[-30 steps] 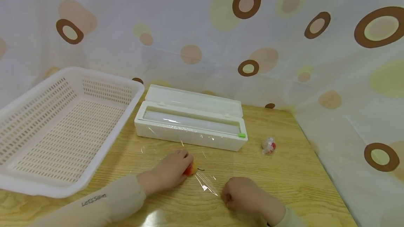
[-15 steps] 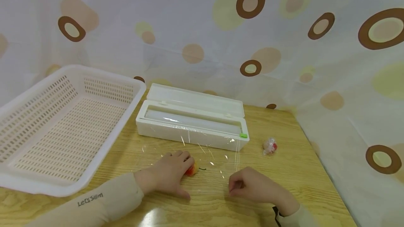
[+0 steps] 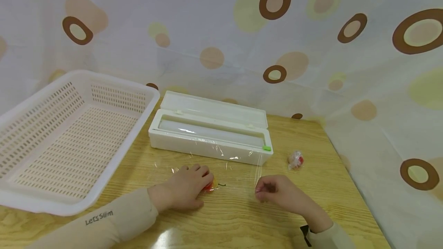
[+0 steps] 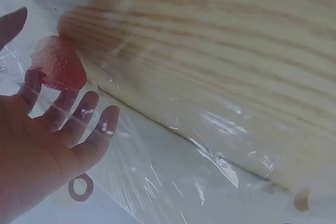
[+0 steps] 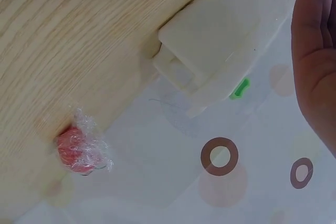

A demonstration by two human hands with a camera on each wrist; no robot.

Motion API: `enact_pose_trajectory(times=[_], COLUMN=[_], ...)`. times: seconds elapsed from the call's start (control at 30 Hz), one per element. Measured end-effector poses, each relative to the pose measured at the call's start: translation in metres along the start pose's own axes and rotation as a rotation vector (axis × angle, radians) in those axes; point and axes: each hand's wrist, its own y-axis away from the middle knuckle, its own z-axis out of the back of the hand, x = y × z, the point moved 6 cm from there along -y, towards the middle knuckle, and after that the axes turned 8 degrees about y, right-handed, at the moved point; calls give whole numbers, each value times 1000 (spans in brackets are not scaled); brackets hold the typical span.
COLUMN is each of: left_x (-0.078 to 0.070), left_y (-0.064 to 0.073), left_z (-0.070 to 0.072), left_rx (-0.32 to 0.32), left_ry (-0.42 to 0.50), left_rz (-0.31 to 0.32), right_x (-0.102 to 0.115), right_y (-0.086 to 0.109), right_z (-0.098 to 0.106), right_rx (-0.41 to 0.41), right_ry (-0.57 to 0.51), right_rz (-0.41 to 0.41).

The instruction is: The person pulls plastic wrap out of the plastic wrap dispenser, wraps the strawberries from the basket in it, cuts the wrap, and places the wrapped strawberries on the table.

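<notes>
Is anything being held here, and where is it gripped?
Yes: the right hand appears to pinch the clear film at its right edge. The left hand rests its fingers against the fruit without clearly gripping it.

Head camera high, facing forward-down over table [image 3: 328, 187]; wrist cameras nearer; head and left wrist share fruit [image 4: 60, 62].

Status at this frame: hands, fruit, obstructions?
Left hand touching red-yellow fruit, partly hiding it. Right hand pinching clear film. White box beyond, lid open. No obstruction apparent.
</notes>
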Motion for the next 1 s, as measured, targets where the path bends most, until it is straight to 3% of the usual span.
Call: enact_pose_trajectory(times=[0.4,0.63,0.83,0.9,1.0], left_x=[2,2,1,2,4], left_y=[-4,-5,-4,-5,-6], left_z=[7,12,13,13,11], left_rx=[16,11,-3,-5,-7], left_ry=[29,25,14,18,28], left_rz=[8,17,0,-3,-9], right_x=[-10,-10,20,31,39], right_y=[-2,-3,-10,-16,-30], right_z=[7,10,9,2,-13], right_rx=[-55,-144,-380,-385,-300], right_ry=[20,229,467,504,511], right_rz=[-104,-140,-71,-30,22])
